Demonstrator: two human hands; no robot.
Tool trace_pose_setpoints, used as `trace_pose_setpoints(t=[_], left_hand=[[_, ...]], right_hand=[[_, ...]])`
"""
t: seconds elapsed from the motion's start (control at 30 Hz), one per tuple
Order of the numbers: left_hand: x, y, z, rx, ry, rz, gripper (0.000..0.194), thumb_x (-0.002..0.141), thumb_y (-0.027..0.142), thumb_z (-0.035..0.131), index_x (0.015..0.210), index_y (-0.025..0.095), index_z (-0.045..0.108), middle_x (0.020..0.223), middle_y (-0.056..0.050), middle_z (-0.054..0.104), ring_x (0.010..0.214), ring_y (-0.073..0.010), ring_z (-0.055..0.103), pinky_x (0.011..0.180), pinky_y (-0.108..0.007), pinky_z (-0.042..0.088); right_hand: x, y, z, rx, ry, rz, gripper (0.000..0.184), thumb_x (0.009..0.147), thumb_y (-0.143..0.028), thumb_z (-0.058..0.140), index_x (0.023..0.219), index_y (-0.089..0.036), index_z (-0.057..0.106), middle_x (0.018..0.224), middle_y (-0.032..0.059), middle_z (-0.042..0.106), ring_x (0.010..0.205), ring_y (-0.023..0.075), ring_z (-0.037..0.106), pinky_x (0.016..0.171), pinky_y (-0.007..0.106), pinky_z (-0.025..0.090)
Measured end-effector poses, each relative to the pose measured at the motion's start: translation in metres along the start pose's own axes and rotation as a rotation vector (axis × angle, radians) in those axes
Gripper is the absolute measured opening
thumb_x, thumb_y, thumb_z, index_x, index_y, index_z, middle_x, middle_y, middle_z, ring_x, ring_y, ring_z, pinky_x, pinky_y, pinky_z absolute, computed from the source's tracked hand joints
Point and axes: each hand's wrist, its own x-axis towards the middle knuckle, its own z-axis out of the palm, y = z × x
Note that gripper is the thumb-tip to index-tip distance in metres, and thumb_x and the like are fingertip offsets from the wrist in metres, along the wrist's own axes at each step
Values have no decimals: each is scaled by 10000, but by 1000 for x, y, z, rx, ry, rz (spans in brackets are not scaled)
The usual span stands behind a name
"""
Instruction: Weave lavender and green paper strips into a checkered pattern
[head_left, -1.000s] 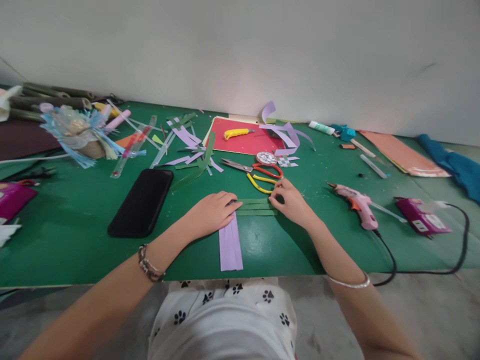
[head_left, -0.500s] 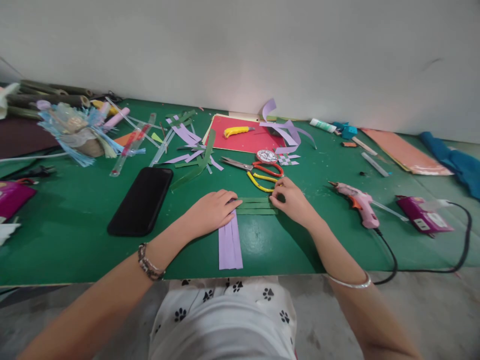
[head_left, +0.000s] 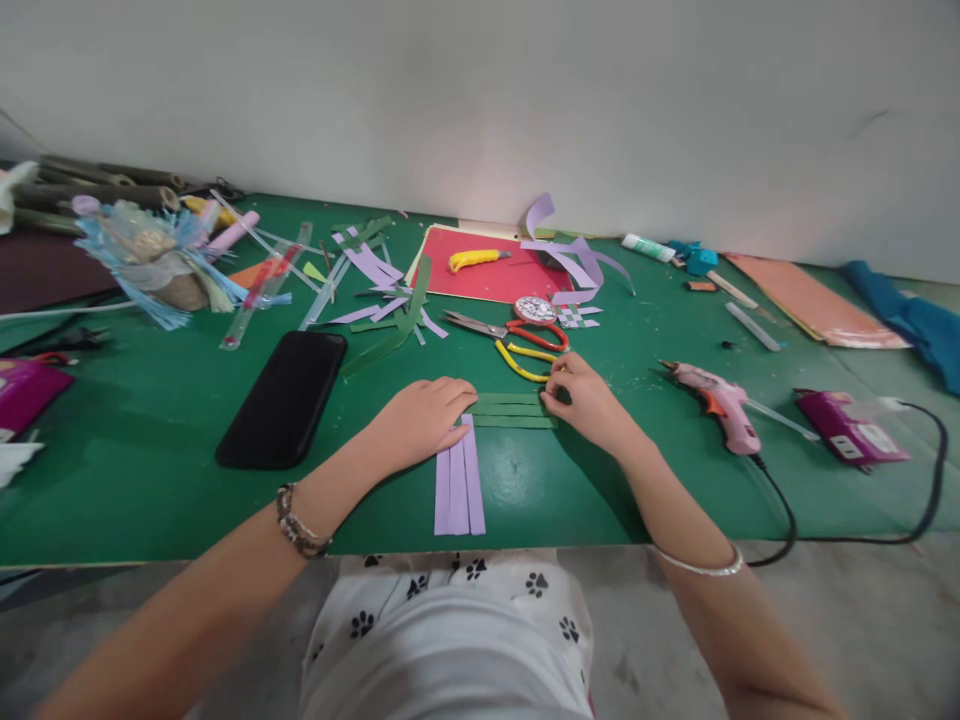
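Observation:
Purple paper strips (head_left: 459, 490) run toward the table's front edge, side by side with narrow gaps. Across their far end my left hand (head_left: 421, 420) lies with its fingers stretched out, covering where they meet the green paper strips (head_left: 514, 409). Those green strips stretch sideways between both hands. At their right end my right hand (head_left: 585, 398) has thumb and forefinger bent together on the strip ends. Just beyond that hand lie scissors (head_left: 517, 345) with red and yellow handles, beside a small round patterned disc (head_left: 535, 309).
A black phone (head_left: 283, 400) lies left of my hands. On the right are a pink glue gun (head_left: 716, 400) and a purple device with a cord (head_left: 851, 425). Behind, a yellow cutter (head_left: 476, 260) rests on red paper (head_left: 480, 285). Paper scraps (head_left: 375, 270) spread at the back left.
The purple strips have spread slightly apart at their near ends. My left hand has shifted slightly on them; my right hand keeps its place.

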Motion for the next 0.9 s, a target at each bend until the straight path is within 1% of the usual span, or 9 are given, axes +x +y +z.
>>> trace_pose_setpoints(t=[0.27,0.37,0.47,0.53,0.57,0.63,0.7,0.8,0.9], left_hand=[[0,1,-3,4,-19,-11,293,873,251,451,1103,102,555,1165,-104,586,1045,-218,552,799,-327,465],[1,1,-4,10,-26,-2,294,878,252,428,1101,110,557,1164,-100,588,1039,-219,554,796,-334,462],[1,-1,-3,7,-36,0,301,874,254,427,1108,111,551,1170,-104,582,1049,-223,549,802,-332,458],[1,-2,-1,2,-37,-6,314,869,259,435,1123,107,540,1183,-112,569,1057,-228,543,811,-330,454],[0,-2,0,0,-30,-13,327,866,263,438,1137,103,529,1192,-118,560,1059,-230,541,817,-330,452],[-1,-4,2,-5,-4,-29,363,863,276,444,1173,97,500,1203,-128,545,1056,-232,538,831,-328,448],[-1,-4,3,-13,26,-42,393,863,291,445,1201,94,475,1207,-135,535,1047,-231,537,841,-328,447],[-2,-4,4,-26,41,-45,398,862,297,446,1202,91,474,1193,-138,535,1033,-234,536,841,-339,452],[-3,-5,5,-38,42,-43,384,859,294,452,1179,85,497,1168,-141,546,1032,-240,530,839,-348,455]], right_hand=[[0,3,1,-88,-8,-33,151,705,-118,475,572,-186,454,830,61,491,667,129,505,662,293,460],[0,1,-3,-166,0,-31,146,725,-126,460,594,-188,478,826,69,509,694,148,521,662,295,465],[-2,-10,-12,-310,77,-7,156,793,-178,424,714,-181,558,835,92,552,789,200,545,692,324,465],[-4,-23,-17,-386,119,11,231,842,-219,376,867,-161,599,920,122,591,863,231,556,743,365,460],[-6,-31,-17,-396,108,1,280,861,-246,357,966,-145,596,999,139,597,922,246,554,784,390,452],[-10,-46,-14,-358,16,-59,391,884,-323,342,1158,-117,529,1184,155,555,1080,258,509,881,412,422],[-15,-60,-6,-304,-145,-131,506,893,-413,312,1288,-118,425,1327,134,463,1223,240,411,971,410,370],[-20,-72,8,-278,-334,-141,603,888,-507,258,1366,-146,327,1430,94,326,1327,227,264,1052,447,266],[-21,-75,16,-274,-429,-104,663,874,-552,246,1394,-142,268,1460,87,235,1355,230,185,1074,485,200]])
